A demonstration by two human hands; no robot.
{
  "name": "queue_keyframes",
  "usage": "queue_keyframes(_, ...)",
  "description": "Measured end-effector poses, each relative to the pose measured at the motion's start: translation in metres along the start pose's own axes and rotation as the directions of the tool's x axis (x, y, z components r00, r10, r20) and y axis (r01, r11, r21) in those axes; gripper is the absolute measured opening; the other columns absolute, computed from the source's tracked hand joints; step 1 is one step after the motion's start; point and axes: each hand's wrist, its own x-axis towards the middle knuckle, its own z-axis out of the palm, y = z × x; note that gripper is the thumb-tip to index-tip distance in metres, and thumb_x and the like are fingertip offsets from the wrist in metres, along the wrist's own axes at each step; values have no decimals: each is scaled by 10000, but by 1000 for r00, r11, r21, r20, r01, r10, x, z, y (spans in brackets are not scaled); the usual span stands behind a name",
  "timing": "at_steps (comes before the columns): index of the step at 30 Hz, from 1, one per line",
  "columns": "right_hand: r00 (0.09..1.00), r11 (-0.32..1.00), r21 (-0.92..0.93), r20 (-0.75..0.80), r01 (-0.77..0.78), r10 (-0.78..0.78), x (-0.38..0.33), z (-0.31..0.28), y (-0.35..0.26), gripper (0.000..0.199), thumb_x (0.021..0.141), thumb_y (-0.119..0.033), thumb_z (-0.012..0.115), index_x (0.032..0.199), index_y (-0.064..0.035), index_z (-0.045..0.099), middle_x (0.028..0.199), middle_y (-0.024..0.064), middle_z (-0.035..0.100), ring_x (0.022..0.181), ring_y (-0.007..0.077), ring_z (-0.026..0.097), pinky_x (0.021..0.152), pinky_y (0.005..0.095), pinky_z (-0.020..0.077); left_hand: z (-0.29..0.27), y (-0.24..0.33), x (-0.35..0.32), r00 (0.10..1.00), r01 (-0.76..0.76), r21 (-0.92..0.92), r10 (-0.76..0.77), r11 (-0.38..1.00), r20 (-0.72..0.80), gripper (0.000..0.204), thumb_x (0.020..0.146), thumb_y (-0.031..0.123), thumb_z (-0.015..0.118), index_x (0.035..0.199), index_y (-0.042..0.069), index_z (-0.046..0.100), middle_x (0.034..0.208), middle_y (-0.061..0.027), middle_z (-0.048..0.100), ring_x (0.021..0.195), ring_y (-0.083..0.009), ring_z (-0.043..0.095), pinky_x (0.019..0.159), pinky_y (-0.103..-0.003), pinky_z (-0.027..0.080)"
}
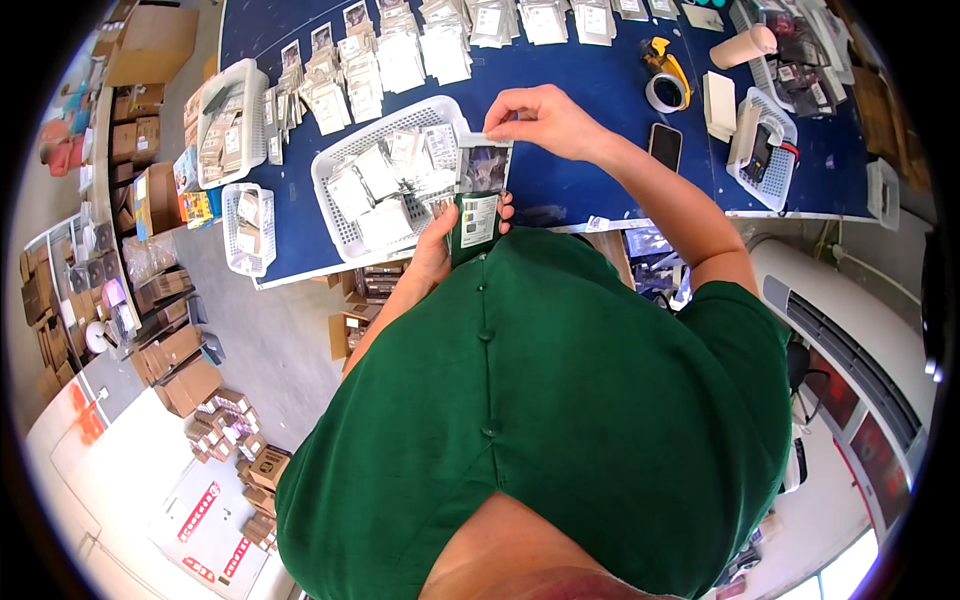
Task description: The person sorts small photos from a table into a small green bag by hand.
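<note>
In front of my chest, my left hand [434,246] is closed around a flat packet [476,218] with a white label, its thumb on one side and its fingertips on the other. Rising from the upper end of that grip is a clear-edged packet [484,168] with a dark picture; I cannot tell whether the two are separate. My right hand [541,120] pinches the top edge of this dark-pictured packet. Beside my left hand, a white plastic basket [330,205] holds many similar packets in a loose heap.
Rows of stacked packets [400,62] line the far side of the blue table [590,70]. More baskets [247,268] stand at the left. Toward the right lie a tape dispenser [668,78], a phone [665,147], a pale cylinder [742,47] and another basket [770,190].
</note>
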Motion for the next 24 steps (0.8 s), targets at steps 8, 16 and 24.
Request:
queue_keyframes(8, 987, 976, -167, 102, 142, -126, 0, -36, 7, 93, 889, -109, 665, 929, -29, 693, 858, 62, 620, 810, 168, 619, 719, 304, 488, 18, 1, 42, 998, 18, -28, -19, 999, -54, 792, 913, 525, 592, 1428, -48, 407, 1294, -149, 596, 1097, -242, 619, 957, -386, 513)
queue_keyframes(16, 986, 971, -222, 162, 85, -49, -16, -24, 16, 163, 829, -146, 705, 865, -68, 566, 896, 65, 598, 803, 279, 641, 646, 394, 495, 13, -6, 63, 942, -74, -113, 32, 991, -334, 610, 1017, 535, 401, 1377, 48, 478, 1263, -154, 616, 1111, -311, 636, 970, -446, 514)
queue_keyframes(24, 916, 915, -49, 15, -400, 401, 60, -137, 101, 196, 809, -142, 743, 909, -29, 618, 815, 74, 675, 686, 188, 657, 549, 331, 511, 11, -7, 73, 938, -178, -269, 81, 947, -336, 617, 1022, 491, 429, 1462, 64, 363, 1346, -166, 545, 1174, -288, 590, 967, -430, 515)
